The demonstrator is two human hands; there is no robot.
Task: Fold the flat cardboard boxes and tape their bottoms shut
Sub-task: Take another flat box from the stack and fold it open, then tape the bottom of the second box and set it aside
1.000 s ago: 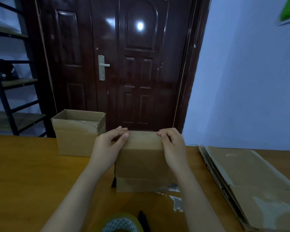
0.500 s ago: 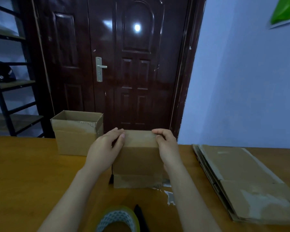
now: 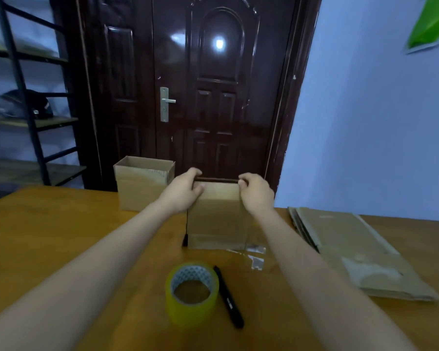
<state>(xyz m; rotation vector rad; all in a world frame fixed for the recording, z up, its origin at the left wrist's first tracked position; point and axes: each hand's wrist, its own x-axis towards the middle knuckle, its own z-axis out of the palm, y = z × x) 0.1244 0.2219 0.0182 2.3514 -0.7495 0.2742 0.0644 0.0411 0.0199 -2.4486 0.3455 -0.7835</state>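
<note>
From the head camera we are looking down on a smooth, glossy wooden table, where a small box of plain brown corrugated cardboard is standing upright in the middle. We are gripping its top edge from both sides: our left hand is curling its fingers round the upper left corner, and our right hand is pinching the upper right corner, so the box is sitting directly between and just under both hands. A second, finished box with its top open is standing behind and to the left, near the first. A stack of flat cardboard is lying at the right, well apart from our hands. Nearer to us a roll of yellowish clear tape is resting on its side, with a slim black pen lying just beside it. Shiny scraps of tape are lying at the box's lower right corner. A dark, polished panelled door is standing behind the table.
</note>
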